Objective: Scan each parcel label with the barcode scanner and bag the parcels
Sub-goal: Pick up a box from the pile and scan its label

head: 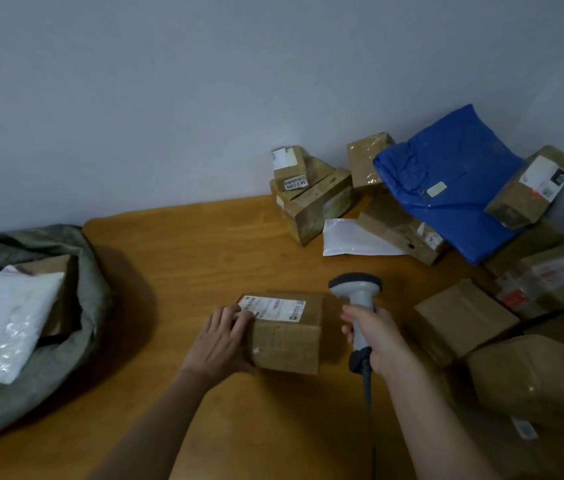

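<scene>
A brown cardboard parcel (287, 336) sits on the wooden table (183, 251) near its front middle, with a white label (273, 308) on its top face. My left hand (221, 341) grips the parcel's left side, fingers lying over the top left corner at the label's edge. My right hand (374, 336) grips the handle of a grey barcode scanner (358, 299), held upright just right of the parcel, its head above the parcel's top right corner. A grey-green sack (76, 292) lies open at the left with a white mailer (3, 320) and a box inside.
Several more parcels pile up at the back right and right: brown boxes (311, 199), a blue plastic mailer (446, 181), a white mailer (353, 239) and larger boxes (460, 317) near the right edge. The scanner's cable (368, 396) hangs toward me.
</scene>
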A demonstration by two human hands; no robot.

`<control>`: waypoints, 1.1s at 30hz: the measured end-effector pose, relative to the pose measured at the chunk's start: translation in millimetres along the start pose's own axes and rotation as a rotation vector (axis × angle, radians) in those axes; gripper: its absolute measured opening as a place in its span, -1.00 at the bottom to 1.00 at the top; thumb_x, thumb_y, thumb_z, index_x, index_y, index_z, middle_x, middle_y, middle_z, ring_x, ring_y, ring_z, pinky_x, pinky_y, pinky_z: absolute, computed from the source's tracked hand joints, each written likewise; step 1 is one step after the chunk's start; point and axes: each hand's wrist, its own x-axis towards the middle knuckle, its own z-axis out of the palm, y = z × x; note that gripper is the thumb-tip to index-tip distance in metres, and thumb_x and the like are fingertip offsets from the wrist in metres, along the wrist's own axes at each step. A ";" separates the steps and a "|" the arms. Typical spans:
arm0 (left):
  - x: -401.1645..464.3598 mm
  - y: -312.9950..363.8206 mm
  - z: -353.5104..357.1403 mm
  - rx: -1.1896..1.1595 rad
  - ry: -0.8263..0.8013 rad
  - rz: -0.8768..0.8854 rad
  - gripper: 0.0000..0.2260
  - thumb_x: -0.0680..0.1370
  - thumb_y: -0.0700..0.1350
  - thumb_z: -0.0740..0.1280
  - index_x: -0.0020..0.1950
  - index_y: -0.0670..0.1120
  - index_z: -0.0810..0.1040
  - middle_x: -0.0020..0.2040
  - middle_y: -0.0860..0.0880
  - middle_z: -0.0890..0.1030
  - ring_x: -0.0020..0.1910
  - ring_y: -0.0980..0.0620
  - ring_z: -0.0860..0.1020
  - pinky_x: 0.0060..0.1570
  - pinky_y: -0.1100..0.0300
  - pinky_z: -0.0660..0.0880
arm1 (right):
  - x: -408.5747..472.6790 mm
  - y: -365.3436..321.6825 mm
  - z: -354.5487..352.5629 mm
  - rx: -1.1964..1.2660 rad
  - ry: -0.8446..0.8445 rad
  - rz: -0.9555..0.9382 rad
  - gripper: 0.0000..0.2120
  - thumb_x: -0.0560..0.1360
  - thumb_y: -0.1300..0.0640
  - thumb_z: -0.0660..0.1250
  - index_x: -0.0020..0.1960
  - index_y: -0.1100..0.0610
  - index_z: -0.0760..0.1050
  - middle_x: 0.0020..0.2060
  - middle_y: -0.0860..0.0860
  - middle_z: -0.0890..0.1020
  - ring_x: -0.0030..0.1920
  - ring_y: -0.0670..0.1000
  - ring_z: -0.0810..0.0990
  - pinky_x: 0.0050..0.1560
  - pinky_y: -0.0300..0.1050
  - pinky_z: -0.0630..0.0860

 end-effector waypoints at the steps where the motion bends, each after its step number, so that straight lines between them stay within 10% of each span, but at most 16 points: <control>1: -5.1 -2.8 2.8 -0.047 -0.016 -0.009 -0.11 0.07 0.44 0.45 0.25 0.00 0.36 0.24 -0.09 0.34 0.14 -0.10 0.44 0.04 0.01 0.55 | 0.1 8.6 5.2 -0.005 0.004 0.019 -0.76 0.55 0.25 0.36 0.19 0.22 0.45 -0.08 0.15 0.60 -0.34 -0.01 0.53 -0.35 -0.17 0.46; 4: -18.9 -8.7 11.0 -0.165 -0.155 -0.092 -0.37 0.33 0.35 0.37 0.29 0.13 0.30 0.40 -0.02 0.12 0.36 -0.06 0.19 0.22 0.04 0.41 | -2.1 28.6 18.9 -0.015 0.013 0.052 -0.83 0.55 0.25 0.36 0.12 0.17 0.44 -0.13 0.12 0.56 -0.32 0.00 0.54 -0.34 -0.18 0.46; 9: -36.8 -14.1 29.9 -0.438 0.093 -0.549 -0.46 0.51 -0.13 0.40 0.44 -0.05 0.30 0.36 -0.16 0.21 0.35 -0.17 0.23 0.31 0.01 0.29 | -1.9 45.7 36.8 -0.091 -0.007 -0.044 -0.81 0.56 0.26 0.34 0.14 0.12 0.44 -0.12 0.09 0.57 -0.32 -0.02 0.54 -0.34 -0.19 0.47; 14: -44.2 -2.7 23.4 -1.386 -0.158 -1.013 -0.37 0.56 0.31 0.11 0.42 -0.12 0.37 0.36 -0.15 0.41 0.34 -0.18 0.41 0.27 -0.08 0.43 | -3.7 59.5 61.8 -0.202 -0.085 -0.107 -0.74 0.55 0.26 0.35 0.22 0.13 0.45 -0.12 0.07 0.59 -0.34 -0.04 0.53 -0.35 -0.21 0.48; 23: -61.7 0.4 29.8 -1.889 -0.301 -0.878 -0.14 0.44 0.03 0.47 0.50 0.35 -0.05 0.21 -0.02 0.52 0.15 -0.17 0.50 0.14 -0.18 0.39 | -25.5 94.9 100.7 -0.174 -0.113 -0.062 -0.73 0.55 0.25 0.35 0.23 0.10 0.43 -0.06 0.08 0.62 -0.32 -0.06 0.56 -0.35 -0.23 0.49; 33: -68.5 -31.8 13.8 -1.855 -0.171 -0.868 -0.15 0.41 -0.08 0.52 0.51 0.32 0.08 0.14 -0.06 0.60 0.09 -0.15 0.57 0.12 -0.12 0.47 | -86.3 27.5 120.7 -0.295 -0.065 -0.245 -0.69 0.63 -0.09 0.16 0.23 0.10 0.33 0.07 0.11 0.53 -0.27 -0.02 0.58 -0.22 -0.13 0.48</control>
